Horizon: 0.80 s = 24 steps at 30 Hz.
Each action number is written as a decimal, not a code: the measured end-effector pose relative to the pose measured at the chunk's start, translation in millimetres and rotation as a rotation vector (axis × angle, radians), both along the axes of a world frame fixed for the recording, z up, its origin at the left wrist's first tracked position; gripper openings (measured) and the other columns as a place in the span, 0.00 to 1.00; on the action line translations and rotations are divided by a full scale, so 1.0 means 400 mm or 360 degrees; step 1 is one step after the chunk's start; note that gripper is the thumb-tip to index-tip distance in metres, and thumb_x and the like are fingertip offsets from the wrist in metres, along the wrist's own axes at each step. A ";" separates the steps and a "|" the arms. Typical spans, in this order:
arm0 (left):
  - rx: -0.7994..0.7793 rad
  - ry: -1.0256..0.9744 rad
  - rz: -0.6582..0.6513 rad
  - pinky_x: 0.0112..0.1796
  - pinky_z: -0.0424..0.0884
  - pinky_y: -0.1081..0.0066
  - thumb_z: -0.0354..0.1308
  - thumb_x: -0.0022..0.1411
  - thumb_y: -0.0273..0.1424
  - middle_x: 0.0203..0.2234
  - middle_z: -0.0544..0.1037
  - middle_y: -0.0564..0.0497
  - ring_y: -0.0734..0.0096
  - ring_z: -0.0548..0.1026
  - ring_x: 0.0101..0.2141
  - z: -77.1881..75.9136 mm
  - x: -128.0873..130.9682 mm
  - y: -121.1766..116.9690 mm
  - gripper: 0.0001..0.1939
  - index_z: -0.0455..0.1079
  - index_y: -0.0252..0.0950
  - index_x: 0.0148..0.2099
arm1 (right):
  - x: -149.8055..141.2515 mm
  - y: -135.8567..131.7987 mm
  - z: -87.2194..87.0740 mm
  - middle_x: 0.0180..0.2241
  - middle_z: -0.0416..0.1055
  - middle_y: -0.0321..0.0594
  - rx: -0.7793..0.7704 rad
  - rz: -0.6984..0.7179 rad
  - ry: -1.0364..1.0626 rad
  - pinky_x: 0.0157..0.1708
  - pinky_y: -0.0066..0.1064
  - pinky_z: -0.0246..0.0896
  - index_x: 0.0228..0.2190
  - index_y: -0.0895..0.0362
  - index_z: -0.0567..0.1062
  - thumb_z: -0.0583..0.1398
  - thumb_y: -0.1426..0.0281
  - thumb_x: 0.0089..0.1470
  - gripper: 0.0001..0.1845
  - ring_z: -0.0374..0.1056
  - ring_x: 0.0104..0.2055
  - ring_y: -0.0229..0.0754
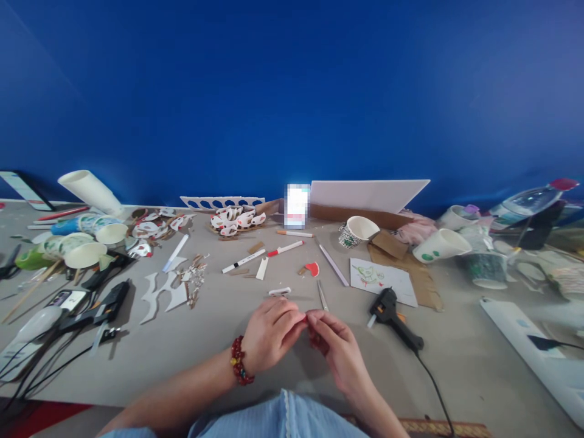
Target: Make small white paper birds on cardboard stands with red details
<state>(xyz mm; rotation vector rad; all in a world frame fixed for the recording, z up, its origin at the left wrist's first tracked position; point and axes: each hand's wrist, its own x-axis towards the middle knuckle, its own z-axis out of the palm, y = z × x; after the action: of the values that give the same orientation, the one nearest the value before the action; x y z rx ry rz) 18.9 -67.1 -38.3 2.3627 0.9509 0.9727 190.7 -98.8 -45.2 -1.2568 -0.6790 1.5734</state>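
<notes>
My left hand (275,333) and my right hand (335,347) meet fingertip to fingertip just above the table's near side. Both are closed in a pinch, and whatever is between the fingers is too small or hidden to make out. A red bead bracelet (240,361) circles my left wrist. A thin pointed metal tool (322,296) lies right beyond my fingers. Left of it is a small white piece (279,292). A red cut piece with a white edge (312,269) rests farther back, near a red marker (285,248) and a black-and-white marker (243,261).
A black glue gun (390,310) with a cord lies at the right beside a drawing (383,280). Another glue gun (103,307) and cables are at the left. White foam scraps (166,295), painted pieces (235,221), paper cups (358,231) and a lit phone (297,207) stand around.
</notes>
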 end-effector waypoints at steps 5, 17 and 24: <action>-0.0296 -0.0320 0.0032 0.44 0.69 0.66 0.54 0.64 0.24 0.35 0.78 0.47 0.65 0.74 0.38 0.022 0.005 0.002 0.06 0.71 0.38 0.40 | -0.004 -0.001 0.002 0.25 0.67 0.35 0.0215 0.0076 -0.0267 0.25 0.26 0.54 0.29 0.57 0.76 0.66 0.58 0.49 0.15 0.58 0.25 0.36; -0.0498 -0.0384 0.0059 0.39 0.69 0.71 0.55 0.63 0.24 0.30 0.77 0.52 0.71 0.74 0.34 0.011 0.012 0.012 0.05 0.70 0.36 0.35 | 0.004 -0.011 0.013 0.26 0.71 0.37 0.0716 0.0212 -0.1065 0.26 0.26 0.60 0.29 0.56 0.72 0.58 0.64 0.59 0.10 0.67 0.26 0.39; -0.0336 -0.0322 0.0037 0.40 0.69 0.70 0.54 0.64 0.23 0.29 0.75 0.53 0.72 0.73 0.33 0.017 0.006 0.008 0.05 0.68 0.36 0.35 | 0.260 -0.012 -0.006 0.40 0.73 0.47 0.0941 -0.0097 -0.2234 0.42 0.41 0.65 0.42 0.56 0.72 0.55 0.61 0.60 0.14 0.70 0.39 0.49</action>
<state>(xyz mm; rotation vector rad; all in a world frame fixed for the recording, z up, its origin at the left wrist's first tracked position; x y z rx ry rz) 21.4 -64.0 -31.5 2.0416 0.9538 1.0426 294.7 -103.7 -47.7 -1.7316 -1.7526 0.1333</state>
